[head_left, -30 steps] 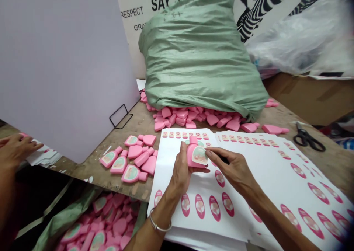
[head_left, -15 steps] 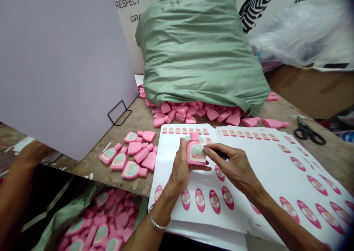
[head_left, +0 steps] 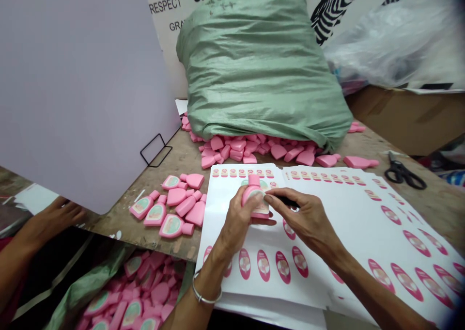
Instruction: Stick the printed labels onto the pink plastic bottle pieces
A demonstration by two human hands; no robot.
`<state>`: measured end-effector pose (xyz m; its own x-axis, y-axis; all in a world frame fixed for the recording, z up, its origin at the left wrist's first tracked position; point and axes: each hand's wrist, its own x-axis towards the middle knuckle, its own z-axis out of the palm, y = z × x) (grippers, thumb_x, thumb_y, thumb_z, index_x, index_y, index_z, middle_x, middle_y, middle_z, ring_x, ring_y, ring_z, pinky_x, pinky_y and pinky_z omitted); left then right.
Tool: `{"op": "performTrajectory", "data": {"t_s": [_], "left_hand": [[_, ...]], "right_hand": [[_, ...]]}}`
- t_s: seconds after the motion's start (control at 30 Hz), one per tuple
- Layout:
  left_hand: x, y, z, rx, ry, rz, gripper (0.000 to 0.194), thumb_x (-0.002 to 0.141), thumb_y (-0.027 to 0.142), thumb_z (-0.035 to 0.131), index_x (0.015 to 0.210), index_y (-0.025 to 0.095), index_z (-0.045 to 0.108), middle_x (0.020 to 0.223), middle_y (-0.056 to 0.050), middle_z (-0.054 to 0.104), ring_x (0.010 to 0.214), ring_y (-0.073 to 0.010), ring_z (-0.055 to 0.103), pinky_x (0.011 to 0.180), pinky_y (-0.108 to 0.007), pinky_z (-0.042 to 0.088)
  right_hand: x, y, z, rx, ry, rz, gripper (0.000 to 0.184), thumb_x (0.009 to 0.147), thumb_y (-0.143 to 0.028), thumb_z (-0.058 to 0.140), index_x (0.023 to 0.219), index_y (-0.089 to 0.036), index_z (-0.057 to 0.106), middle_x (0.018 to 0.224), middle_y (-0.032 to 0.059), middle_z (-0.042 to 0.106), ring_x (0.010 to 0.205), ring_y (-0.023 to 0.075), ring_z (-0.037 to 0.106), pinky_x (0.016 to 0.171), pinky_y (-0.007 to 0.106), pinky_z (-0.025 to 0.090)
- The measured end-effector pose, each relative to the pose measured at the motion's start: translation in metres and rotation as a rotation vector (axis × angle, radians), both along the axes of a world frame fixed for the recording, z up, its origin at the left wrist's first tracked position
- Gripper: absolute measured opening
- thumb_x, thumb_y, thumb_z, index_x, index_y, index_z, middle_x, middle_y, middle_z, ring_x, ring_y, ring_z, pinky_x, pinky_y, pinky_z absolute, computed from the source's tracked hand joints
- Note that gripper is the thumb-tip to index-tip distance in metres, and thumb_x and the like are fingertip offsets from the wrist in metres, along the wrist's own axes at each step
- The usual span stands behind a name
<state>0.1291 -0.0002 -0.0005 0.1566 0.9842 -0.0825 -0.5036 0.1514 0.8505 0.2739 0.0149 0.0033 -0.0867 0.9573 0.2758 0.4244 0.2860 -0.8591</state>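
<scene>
My left hand [head_left: 238, 216] holds a small pink toy bottle [head_left: 255, 180] upright above the sticker sheets, its thumb pressed across the pale green label on the front. My right hand [head_left: 303, 213] is closed, with the thumb and fingertips at the right edge of that label. Between its fingers shows part of a thin black tool [head_left: 288, 201], whose exact kind is hidden. Beneath both hands lie white sticker sheets [head_left: 261, 233] printed with pink ovals and small labels. Left of them rests a group of pink bottles [head_left: 185, 204], some with green labels facing up.
A big green sack [head_left: 257, 73] stands at the back, with pink bottles spilling from under it. Black scissors [head_left: 405, 172] lie to the right. A pale upright board [head_left: 83, 92] borders the left, near another person's hand [head_left: 58, 218]. Below the table edge, an open sack holds pink bottles [head_left: 145, 291].
My left thumb has moved over the front of the bottle onto its label. My right hand stays at the label's edge. The other person's hand at the left has come further into view.
</scene>
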Motion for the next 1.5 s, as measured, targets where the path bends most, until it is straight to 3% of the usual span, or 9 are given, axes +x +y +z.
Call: {"op": "performTrajectory", "data": {"t_s": [0.43, 0.6, 0.77, 0.87, 0.97, 1.03, 1.17, 1.33, 1.5], "left_hand": [[-0.011, -0.005, 0.002, -0.016, -0.039, -0.119, 0.037, 0.074, 0.021, 0.066, 0.108, 0.016, 0.054, 0.090, -0.005, 0.060, 0.077, -0.0146, 0.059, 0.073, -0.037, 0.057], [-0.010, -0.012, 0.007, -0.027, -0.036, -0.197, 0.041, 0.073, 0.020, 0.068, 0.112, 0.019, 0.054, 0.088, -0.003, 0.058, 0.079, -0.0157, 0.059, 0.074, -0.040, 0.057], [-0.020, -0.030, 0.010, -0.009, 0.084, -0.293, 0.040, 0.075, 0.030, 0.066, 0.112, 0.020, 0.054, 0.097, -0.007, 0.061, 0.081, -0.0190, 0.059, 0.069, -0.038, 0.057], [-0.053, -0.039, 0.007, -0.088, 0.394, -0.116, 0.043, 0.074, 0.039, 0.066, 0.111, 0.020, 0.054, 0.100, -0.009, 0.064, 0.080, -0.0219, 0.062, 0.072, -0.039, 0.056], [-0.103, -0.034, 0.002, -0.112, 0.884, 0.320, 0.053, 0.075, 0.045, 0.061, 0.120, 0.022, 0.047, 0.112, -0.011, 0.063, 0.096, -0.0286, 0.062, 0.086, -0.044, 0.050], [-0.136, -0.024, -0.002, -0.073, 1.215, 0.502, 0.058, 0.077, 0.046, 0.054, 0.126, 0.018, 0.041, 0.119, -0.016, 0.059, 0.108, -0.0335, 0.057, 0.092, -0.048, 0.044], [-0.177, -0.008, -0.017, 0.016, 1.724, 0.503, 0.045, 0.084, 0.034, 0.040, 0.123, 0.013, 0.044, 0.117, -0.018, 0.059, 0.110, -0.0328, 0.056, 0.091, -0.046, 0.043], [-0.189, 0.002, -0.040, 0.193, 1.948, 0.570, 0.036, 0.082, 0.022, 0.043, 0.116, 0.012, 0.050, 0.110, -0.017, 0.061, 0.106, -0.0297, 0.056, 0.088, -0.043, 0.045], [-0.182, 0.000, -0.035, 0.240, 1.911, 0.575, 0.042, 0.078, 0.023, 0.054, 0.117, 0.008, 0.051, 0.110, -0.020, 0.060, 0.107, -0.0352, 0.054, 0.092, -0.051, 0.042]], "right_hand": [[0.009, 0.007, 0.002, 0.254, -0.334, -0.149, 0.032, 0.079, -0.048, 0.061, 0.097, -0.022, 0.067, 0.097, 0.0112, 0.070, 0.090, 0.0295, 0.062, 0.082, 0.047, 0.046], [0.003, 0.011, 0.006, -0.079, -0.051, 0.082, 0.064, 0.066, -0.050, 0.072, 0.121, -0.024, 0.053, 0.118, 0.0089, 0.061, 0.103, 0.0256, 0.061, 0.084, 0.037, 0.051], [0.007, 0.035, -0.015, -0.309, 0.009, 0.267, 0.052, 0.079, -0.056, 0.056, 0.114, -0.017, 0.057, 0.088, 0.0050, 0.066, 0.075, 0.0171, 0.062, 0.062, 0.027, 0.050], [0.037, 0.077, -0.034, -0.089, -0.365, -0.038, 0.044, 0.087, -0.051, 0.046, 0.109, -0.015, 0.059, 0.080, 0.0042, 0.066, 0.066, 0.0152, 0.061, 0.056, 0.025, 0.046], [0.069, 0.126, -0.044, 0.085, -0.709, -0.315, 0.035, 0.087, -0.035, 0.047, 0.114, -0.014, 0.057, 0.090, 0.0094, 0.068, 0.076, 0.0196, 0.063, 0.061, 0.028, 0.044], [0.084, 0.154, -0.045, 0.124, -0.810, -0.352, 0.037, 0.083, -0.021, 0.048, 0.119, -0.013, 0.055, 0.095, 0.0138, 0.068, 0.082, 0.0235, 0.062, 0.064, 0.031, 0.041], [0.092, 0.188, -0.044, 0.193, -1.007, -0.254, 0.033, 0.076, -0.007, 0.049, 0.105, -0.012, 0.063, 0.086, 0.0153, 0.068, 0.084, 0.0250, 0.060, 0.066, 0.030, 0.035], [0.093, 0.182, -0.036, 0.326, -1.124, -0.167, 0.023, 0.082, -0.016, 0.047, 0.097, -0.010, 0.063, 0.087, 0.0166, 0.067, 0.086, 0.0261, 0.056, 0.070, 0.032, 0.032], [0.092, 0.121, -0.015, 0.551, -1.099, -0.213, 0.035, 0.090, -0.030, 0.043, 0.112, -0.008, 0.058, 0.098, 0.0171, 0.066, 0.089, 0.0259, 0.056, 0.075, 0.032, 0.034]]}}
